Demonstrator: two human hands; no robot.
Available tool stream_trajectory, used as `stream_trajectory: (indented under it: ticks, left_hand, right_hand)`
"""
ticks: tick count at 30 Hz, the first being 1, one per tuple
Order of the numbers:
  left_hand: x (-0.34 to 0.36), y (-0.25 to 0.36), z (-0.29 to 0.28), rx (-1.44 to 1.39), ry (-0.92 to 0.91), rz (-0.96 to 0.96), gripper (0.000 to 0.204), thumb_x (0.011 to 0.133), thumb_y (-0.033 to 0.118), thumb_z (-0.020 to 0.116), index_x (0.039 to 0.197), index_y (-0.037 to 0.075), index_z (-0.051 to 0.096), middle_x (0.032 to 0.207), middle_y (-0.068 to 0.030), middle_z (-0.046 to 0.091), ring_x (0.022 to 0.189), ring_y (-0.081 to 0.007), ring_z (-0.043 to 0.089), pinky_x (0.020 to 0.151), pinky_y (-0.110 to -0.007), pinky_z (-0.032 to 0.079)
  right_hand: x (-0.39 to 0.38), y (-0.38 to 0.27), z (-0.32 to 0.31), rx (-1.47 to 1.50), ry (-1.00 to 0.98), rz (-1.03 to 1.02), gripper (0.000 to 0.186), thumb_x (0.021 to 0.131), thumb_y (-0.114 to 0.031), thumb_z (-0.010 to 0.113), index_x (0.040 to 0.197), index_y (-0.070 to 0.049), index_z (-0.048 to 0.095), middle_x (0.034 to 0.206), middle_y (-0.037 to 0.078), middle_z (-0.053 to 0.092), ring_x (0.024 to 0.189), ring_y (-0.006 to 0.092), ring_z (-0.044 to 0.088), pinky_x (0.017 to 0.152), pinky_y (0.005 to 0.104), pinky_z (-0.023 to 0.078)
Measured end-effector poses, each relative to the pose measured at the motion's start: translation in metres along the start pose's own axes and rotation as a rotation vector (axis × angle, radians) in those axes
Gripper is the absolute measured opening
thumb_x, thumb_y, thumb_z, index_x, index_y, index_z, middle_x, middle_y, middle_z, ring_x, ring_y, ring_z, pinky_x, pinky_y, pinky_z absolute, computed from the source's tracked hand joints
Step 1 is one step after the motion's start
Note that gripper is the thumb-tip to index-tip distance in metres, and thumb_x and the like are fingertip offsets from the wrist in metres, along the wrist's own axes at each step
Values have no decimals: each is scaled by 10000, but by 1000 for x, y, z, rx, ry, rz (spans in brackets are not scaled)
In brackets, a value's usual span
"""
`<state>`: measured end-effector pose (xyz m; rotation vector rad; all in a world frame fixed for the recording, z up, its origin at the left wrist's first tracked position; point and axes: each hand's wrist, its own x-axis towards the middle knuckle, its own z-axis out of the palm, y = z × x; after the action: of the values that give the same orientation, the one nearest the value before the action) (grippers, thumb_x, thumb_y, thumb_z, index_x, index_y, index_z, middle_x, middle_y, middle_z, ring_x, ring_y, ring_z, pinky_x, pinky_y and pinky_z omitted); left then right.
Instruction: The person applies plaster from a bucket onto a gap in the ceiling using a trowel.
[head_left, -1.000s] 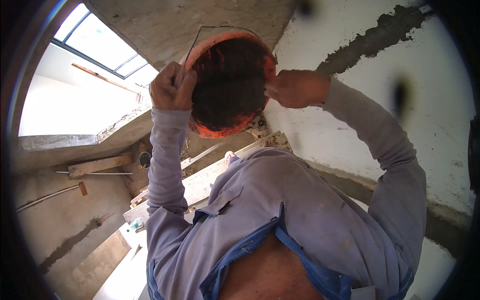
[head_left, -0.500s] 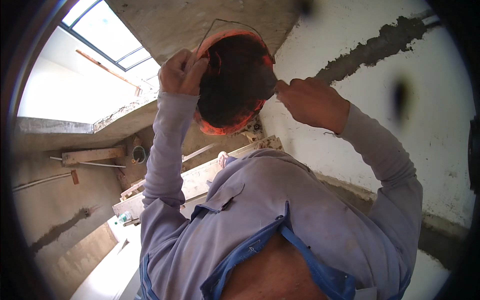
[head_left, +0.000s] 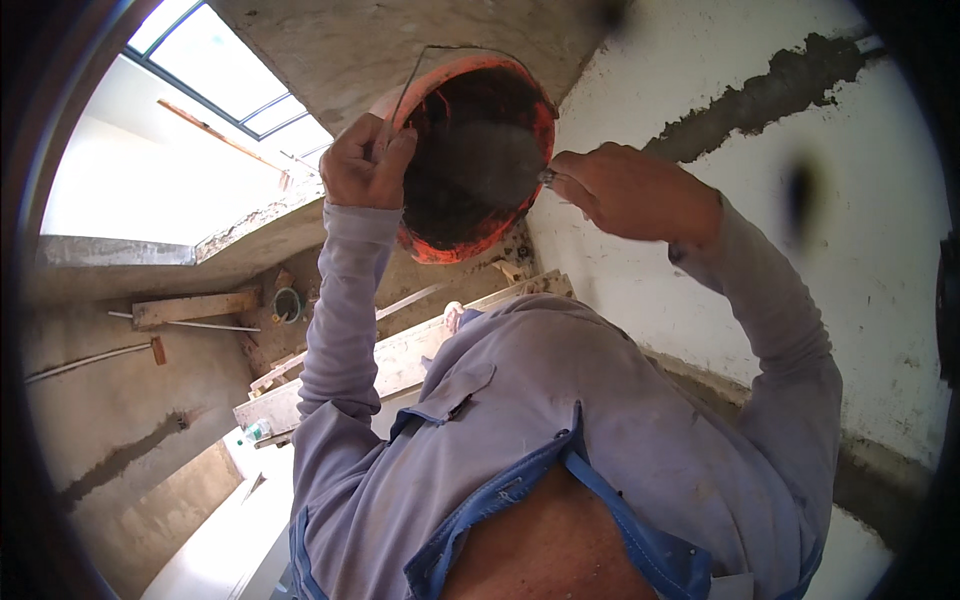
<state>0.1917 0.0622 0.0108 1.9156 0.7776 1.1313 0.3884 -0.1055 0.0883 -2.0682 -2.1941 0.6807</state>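
An orange-red bucket (head_left: 465, 252), dark with grey residue inside, is held up with its mouth tilted toward me. Its thin wire handle (head_left: 478, 48) arches over the far side. On the bucket's left rim, my left hand (head_left: 368, 165) is closed, thumb over the edge. My right hand (head_left: 640, 190) is closed at the right rim around a trowel (head_left: 546, 177). Only a short metal piece of it shows plainly by the fingers. Its grey blade looks blurred inside the bucket, and the handle is hidden in my fist.
A white wall (head_left: 720, 270) with a rough grey mortar strip (head_left: 770, 98) rises on the right. Below the bucket runs a wooden plank (head_left: 400, 360), with a plastic bottle (head_left: 256, 431) at its left end. A window (head_left: 215, 65) stands at upper left.
My right hand has turned and shifted slightly up and right, and a blurred grey blade now shows inside the bucket. My left hand still grips the rim; the bucket has barely moved.
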Motion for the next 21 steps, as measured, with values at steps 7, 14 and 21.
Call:
stream_trajectory:
  ticks: [7,14,21]
  left_hand:
    - [13,1,6,20,-58,20,320,731,175,656,596,24,409,519,-20,345,518,-95,309,462,-275,283]
    - [21,-1,20,16,-101,27,299,736,211,639,619,-3,465,505,-71,365,495,-132,320,453,-311,312]
    - [21,4,22,15,-111,-1,333,724,229,653,606,5,436,498,-89,350,488,-147,313,453,-327,304]
  right_hand:
    - [26,37,29,-165,-103,118,265,924,-256,426,945,-15,535,742,192,607,756,370,596,703,461,471]
    - [22,10,22,-192,41,-63,188,852,-182,466,895,-36,577,790,153,621,787,299,632,673,423,513]
    - [-12,8,14,-355,-45,227,171,842,-190,482,879,-52,576,729,140,617,722,296,626,653,430,510]
